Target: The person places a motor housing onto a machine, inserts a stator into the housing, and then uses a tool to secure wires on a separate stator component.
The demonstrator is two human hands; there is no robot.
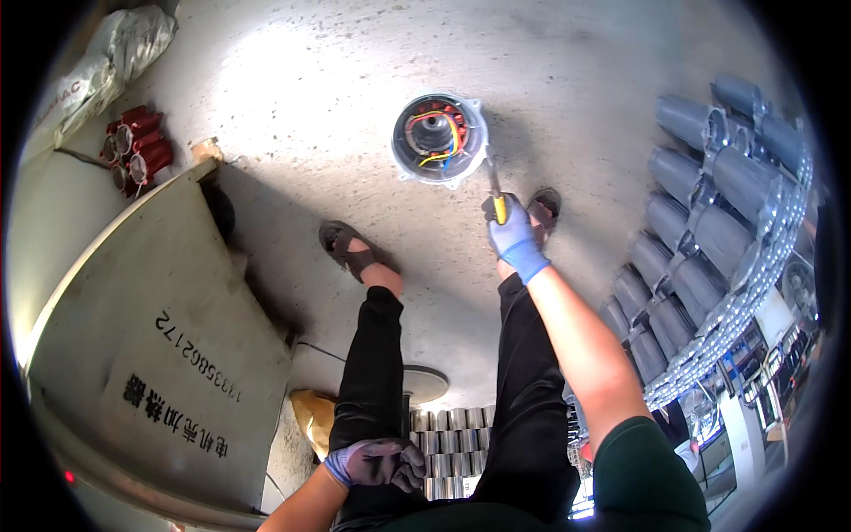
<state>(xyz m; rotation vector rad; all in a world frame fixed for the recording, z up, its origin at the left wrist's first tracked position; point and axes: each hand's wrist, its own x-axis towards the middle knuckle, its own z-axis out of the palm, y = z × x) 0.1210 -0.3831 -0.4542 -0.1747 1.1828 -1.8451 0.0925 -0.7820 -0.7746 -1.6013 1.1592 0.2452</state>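
- in the head view, i see a round grey motor housing (480, 146) sitting on the concrete floor (292, 115), open end up, just ahead of the person's feet.
- inside it are red windings (460, 118), with a yellow wire (457, 135) looping across and a short blue wire (446, 163) below.
- the right hand (512, 234), in a blue glove, is closed around a tool (500, 209) with a yellow handle and a grey shaft.
- the shaft runs up to the housing's right side; i cannot tell whether its tip touches the rim.
- the left hand (377, 464), gloved too, lies on the left thigh, palm up, its fingers loosely curled and apart from the thumb.
- the feet, in dark sandals (341, 246), stand apart on the near side of the housing.
- along the right, grey cylindrical housings (722, 235) stand packed in rows.
- to the left is a big pale cabinet (160, 355) with dark lettering; beyond it i spot red ribbed parts (142, 146) and a whitish sack (115, 62).
- shiny metal cylinders (449, 443) are stacked between the legs.
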